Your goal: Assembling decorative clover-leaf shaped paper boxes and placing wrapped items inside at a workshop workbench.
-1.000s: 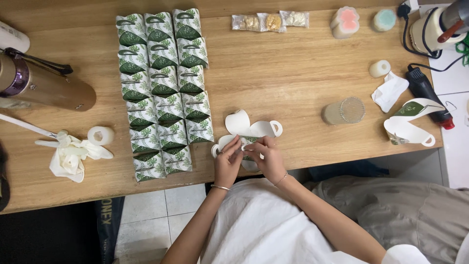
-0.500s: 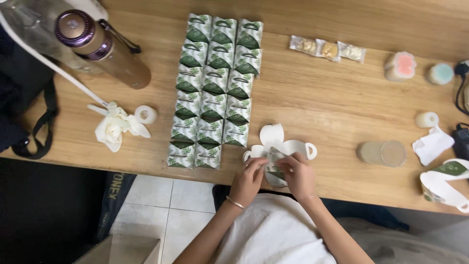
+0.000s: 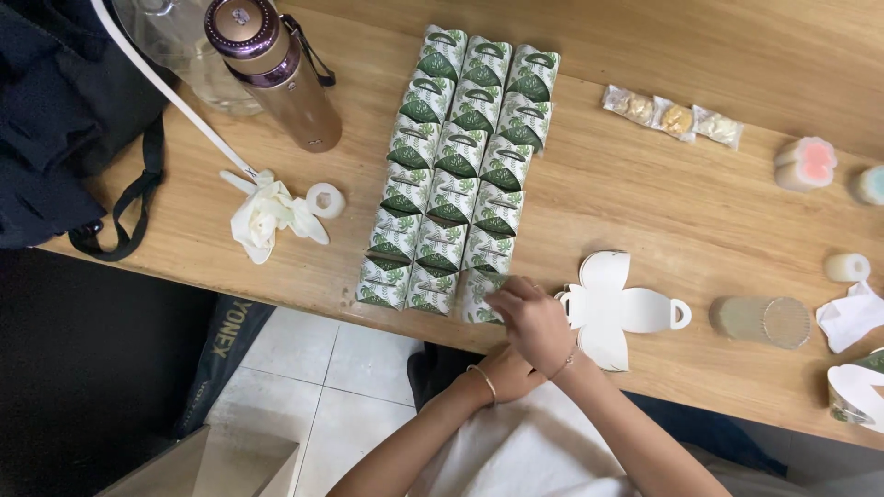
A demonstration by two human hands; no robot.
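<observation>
Small folded boxes with a green leaf print [image 3: 460, 175] lie in three long columns on the wooden table [image 3: 645, 212]. My right hand [image 3: 536, 320] reaches left across the near table edge, fingers on the nearest box of the right column [image 3: 482, 296]. My left hand [image 3: 509, 373], with a bracelet on the wrist, is tucked under the right wrist at the table edge, its fingers hidden. A flat white die-cut box blank [image 3: 619, 310] lies just right of my right hand, untouched.
A metal bottle [image 3: 276, 74], a black bag [image 3: 55, 120], a crumpled white cloth [image 3: 265, 213] and a tape roll [image 3: 324, 200] are at the left. Wrapped sweets [image 3: 672, 118], a pink and white item [image 3: 806, 164], a clear cup on its side [image 3: 764, 320] and a tissue [image 3: 852, 315] sit to the right.
Both hands left the white blank, which now lies flat. My right hand moved left to the near end of the green box columns. The view shifted left and closer.
</observation>
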